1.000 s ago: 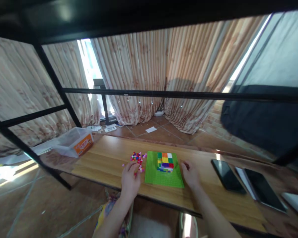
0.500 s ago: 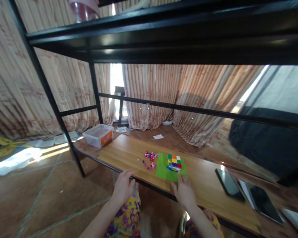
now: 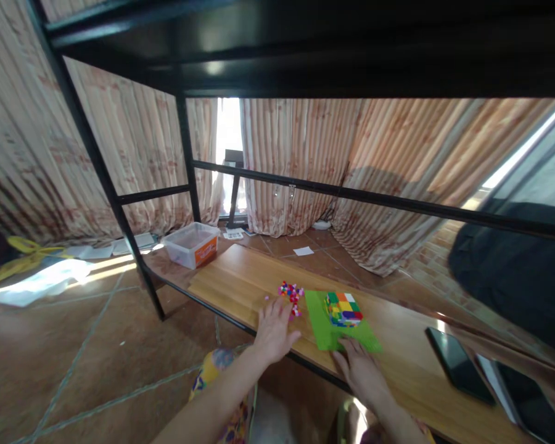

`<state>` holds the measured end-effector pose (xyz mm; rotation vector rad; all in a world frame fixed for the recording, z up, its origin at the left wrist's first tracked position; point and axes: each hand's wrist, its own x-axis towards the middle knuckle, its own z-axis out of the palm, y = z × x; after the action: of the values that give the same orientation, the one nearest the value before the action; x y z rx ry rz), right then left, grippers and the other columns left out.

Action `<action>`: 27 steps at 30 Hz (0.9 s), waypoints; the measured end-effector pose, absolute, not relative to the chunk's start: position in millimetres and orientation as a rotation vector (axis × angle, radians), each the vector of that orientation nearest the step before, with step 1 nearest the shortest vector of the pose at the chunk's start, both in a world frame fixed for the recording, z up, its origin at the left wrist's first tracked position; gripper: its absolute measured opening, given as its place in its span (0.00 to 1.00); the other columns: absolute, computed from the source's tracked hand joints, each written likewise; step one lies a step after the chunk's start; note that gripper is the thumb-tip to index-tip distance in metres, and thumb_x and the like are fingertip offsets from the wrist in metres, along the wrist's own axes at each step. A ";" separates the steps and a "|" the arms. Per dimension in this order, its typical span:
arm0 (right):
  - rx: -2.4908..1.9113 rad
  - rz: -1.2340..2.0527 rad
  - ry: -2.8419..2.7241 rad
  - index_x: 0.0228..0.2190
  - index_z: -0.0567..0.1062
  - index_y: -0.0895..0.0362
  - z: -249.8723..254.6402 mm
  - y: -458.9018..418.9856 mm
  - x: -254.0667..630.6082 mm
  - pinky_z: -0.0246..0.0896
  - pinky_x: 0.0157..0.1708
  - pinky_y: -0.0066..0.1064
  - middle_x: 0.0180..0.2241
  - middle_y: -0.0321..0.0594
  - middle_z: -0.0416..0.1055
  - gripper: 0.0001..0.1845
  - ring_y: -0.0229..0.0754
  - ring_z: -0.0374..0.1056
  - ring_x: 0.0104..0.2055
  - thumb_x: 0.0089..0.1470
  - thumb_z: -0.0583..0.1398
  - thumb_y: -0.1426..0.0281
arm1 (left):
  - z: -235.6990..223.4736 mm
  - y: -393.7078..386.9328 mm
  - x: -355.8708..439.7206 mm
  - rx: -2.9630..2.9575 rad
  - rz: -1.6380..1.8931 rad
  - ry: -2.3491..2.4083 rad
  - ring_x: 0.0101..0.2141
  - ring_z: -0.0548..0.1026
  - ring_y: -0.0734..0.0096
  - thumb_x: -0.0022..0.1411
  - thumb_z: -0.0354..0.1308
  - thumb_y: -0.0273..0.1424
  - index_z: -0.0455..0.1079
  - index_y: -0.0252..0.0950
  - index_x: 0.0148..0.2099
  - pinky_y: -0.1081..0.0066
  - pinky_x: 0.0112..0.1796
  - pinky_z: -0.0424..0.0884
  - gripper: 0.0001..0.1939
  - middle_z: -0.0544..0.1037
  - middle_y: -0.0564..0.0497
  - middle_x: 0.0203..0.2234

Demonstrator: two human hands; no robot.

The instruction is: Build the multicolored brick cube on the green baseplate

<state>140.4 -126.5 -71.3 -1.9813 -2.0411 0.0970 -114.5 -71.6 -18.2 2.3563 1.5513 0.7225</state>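
Note:
My left hand (image 3: 274,330) reaches over the front of the wooden board (image 3: 234,280), fingers stretched out toward a pile of small pink, red and purple building bricks (image 3: 292,292). It covers part of the pile, and I see nothing held in it. My right hand (image 3: 358,365) lies with fingers spread at the front edge of a green baseplate (image 3: 317,317), its fingertips on or just over the plate. On that baseplate stands a block built of multicoloured bricks (image 3: 343,309), just beyond the right fingertips.
A clear plastic box (image 3: 192,245) with an orange label stands at the board's far left end. Two dark phones lie on the right, the nearer one (image 3: 460,365) beside a second (image 3: 531,398). A black metal frame (image 3: 305,180) surrounds the board, with a dark shelf (image 3: 333,55) overhead.
My left hand has moved forward and right from the board's front edge to the loose bricks. My right hand stays by the baseplate's front edge. The view has shifted slightly.

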 end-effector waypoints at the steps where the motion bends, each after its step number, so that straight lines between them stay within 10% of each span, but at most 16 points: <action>1: -1.980 0.107 -2.032 0.47 0.72 0.58 -71.5 -127.5 149.2 0.57 0.56 0.43 0.53 0.50 0.69 0.21 0.52 0.65 0.56 0.61 0.49 0.60 | -23.7 -60.8 -106.5 2.350 0.710 1.565 0.62 0.54 0.40 0.52 0.63 0.42 0.57 0.39 0.64 0.39 0.58 0.52 0.40 0.57 0.37 0.64; 10: -1.813 0.106 -1.969 0.48 0.72 0.57 -53.5 -101.5 104.6 0.56 0.58 0.44 0.54 0.51 0.68 0.19 0.52 0.63 0.57 0.59 0.51 0.65 | -61.7 6.8 -94.4 2.331 0.751 1.633 0.63 0.51 0.38 0.48 0.63 0.52 0.51 0.34 0.66 0.39 0.59 0.47 0.49 0.54 0.32 0.63; 27: -1.427 0.489 -1.802 0.47 0.75 0.57 -68.2 62.9 8.6 0.53 0.59 0.42 0.49 0.48 0.73 0.24 0.46 0.65 0.54 0.64 0.46 0.59 | -62.6 55.2 -130.2 2.224 0.914 1.130 0.61 0.59 0.53 0.53 0.59 0.29 0.54 0.31 0.64 0.53 0.61 0.57 0.37 0.62 0.35 0.60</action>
<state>8.6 62.9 -68.2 -1.4272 -1.8020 0.4895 -130.2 55.2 -62.6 2.2244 1.1299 0.9140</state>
